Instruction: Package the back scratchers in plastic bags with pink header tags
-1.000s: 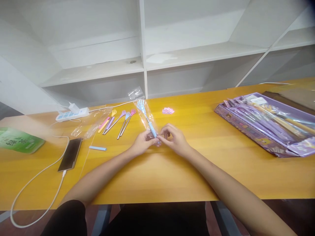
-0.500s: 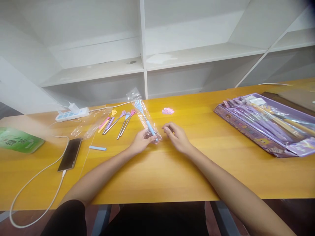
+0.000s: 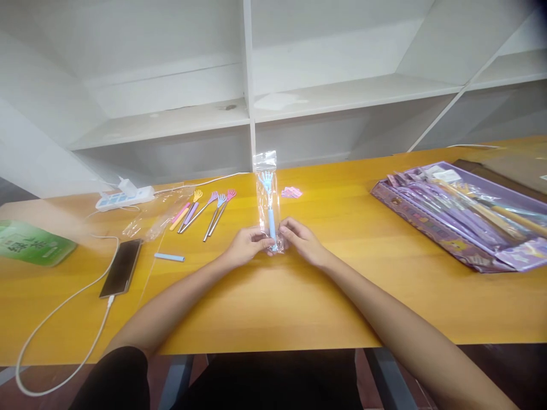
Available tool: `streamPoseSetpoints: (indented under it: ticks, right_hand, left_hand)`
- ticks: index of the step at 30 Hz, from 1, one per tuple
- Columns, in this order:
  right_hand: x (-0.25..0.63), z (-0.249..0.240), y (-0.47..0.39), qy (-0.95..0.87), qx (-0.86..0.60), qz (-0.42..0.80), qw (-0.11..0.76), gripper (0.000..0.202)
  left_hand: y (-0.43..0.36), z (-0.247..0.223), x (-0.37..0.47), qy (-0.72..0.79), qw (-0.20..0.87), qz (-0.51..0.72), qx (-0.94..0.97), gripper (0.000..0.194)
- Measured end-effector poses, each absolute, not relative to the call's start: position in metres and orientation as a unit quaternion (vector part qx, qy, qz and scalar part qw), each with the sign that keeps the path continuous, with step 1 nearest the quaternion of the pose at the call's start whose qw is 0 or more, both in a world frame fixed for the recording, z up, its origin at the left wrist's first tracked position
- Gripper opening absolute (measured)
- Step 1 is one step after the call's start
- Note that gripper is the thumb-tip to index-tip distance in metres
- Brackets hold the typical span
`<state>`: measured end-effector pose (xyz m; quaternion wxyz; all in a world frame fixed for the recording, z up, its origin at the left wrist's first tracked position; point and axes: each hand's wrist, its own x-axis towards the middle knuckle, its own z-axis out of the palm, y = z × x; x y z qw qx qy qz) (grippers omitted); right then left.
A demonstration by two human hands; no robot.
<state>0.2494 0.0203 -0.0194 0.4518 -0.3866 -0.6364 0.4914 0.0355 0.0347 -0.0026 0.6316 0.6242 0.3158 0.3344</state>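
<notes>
A light blue back scratcher with a hand-shaped head stands nearly upright inside a clear plastic bag. My left hand grips its handle end through the plastic, thumb in front. My right hand is closed at the bag's right edge, thumb and forefinger pinching the plastic. Beyond the bag, slightly right, lies a small pile of pink cards. To the left are several loose scratcher rods with coloured hand heads, among them a pink one and a yellow one. A separate blue handle sleeve lies nearer me.
At the right, a purple display box holds several bagged scratchers. On the left are a phone on a white cable, a power strip, empty clear bags and a green package. White shelving rises behind the table.
The bagged back scratcher has swung from a leftward tilt to nearly upright, in my left hand. My right hand has come left and now touches the bag's edge.
</notes>
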Motion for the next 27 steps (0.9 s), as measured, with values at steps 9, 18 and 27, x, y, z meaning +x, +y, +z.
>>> streamPoseSetpoints:
  ticks: [9,18,27]
  right_hand:
    - [0.249,-0.014,0.019,-0.625,-0.363,0.516,0.46,0.042]
    - [0.244,-0.019,0.018,-0.614,-0.383,0.512,0.463,0.045]
    - [0.244,-0.019,0.02,-0.615,-0.429,0.446,0.489,0.037]
  left_hand:
    - [0.038,-0.005,0.035,0.347,0.597,0.377,0.617,0.036]
    - [0.038,-0.01,0.037,0.352,0.617,0.405,0.576,0.04]
    - [0.044,-0.018,0.034,0.384,0.557,0.427,0.6,0.037]
